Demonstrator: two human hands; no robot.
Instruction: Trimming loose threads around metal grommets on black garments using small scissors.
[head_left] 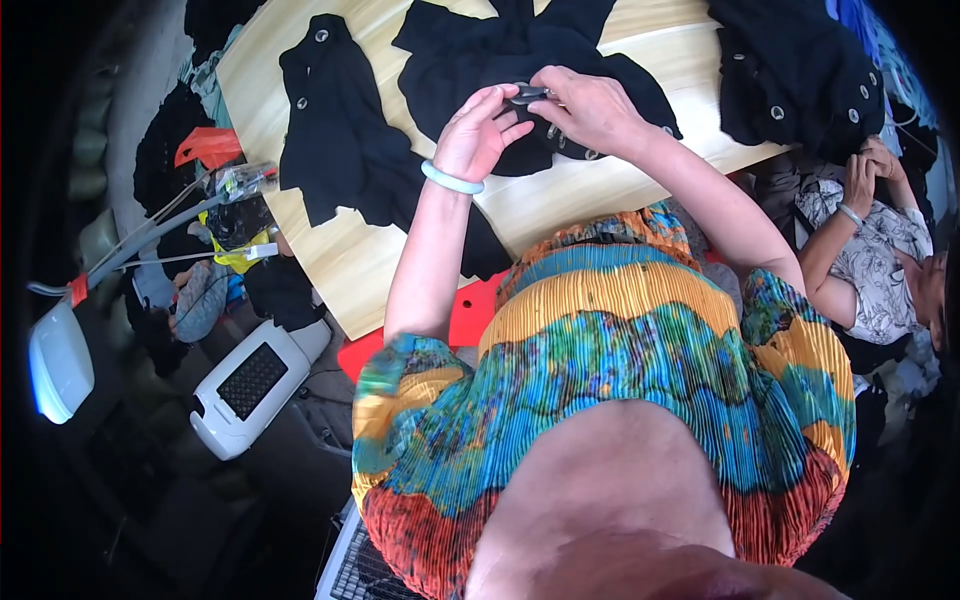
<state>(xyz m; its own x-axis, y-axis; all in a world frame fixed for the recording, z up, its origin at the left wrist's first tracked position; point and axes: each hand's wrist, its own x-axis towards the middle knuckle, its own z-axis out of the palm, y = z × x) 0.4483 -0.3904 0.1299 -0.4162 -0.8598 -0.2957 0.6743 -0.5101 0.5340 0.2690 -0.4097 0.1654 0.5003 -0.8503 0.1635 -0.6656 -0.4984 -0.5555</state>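
Over the table, my left hand (478,132) and my right hand (592,108) meet at the fingertips. Between them is a small dark object (528,93) with a shiny spot; its kind is too small to tell. My left thumb and fingertips pinch its left side, the lower fingers loosely curled. From the right, my right thumb and forefinger grip it. Beneath both hands spreads a black garment (450,65) with several round, light-rimmed buttons or snaps along its lower edge. Another black garment piece (335,120) with similar round fasteners lies to the left.
The pale wooden table (330,270) holds the cloth. At right, a co-worker's hands (868,170) touch a black garment (800,75). A lamp (60,360) on an arm, a red bag (208,147) and a white machine-like case (255,385) stand left. Something red (470,315) lies beneath the table's near edge.
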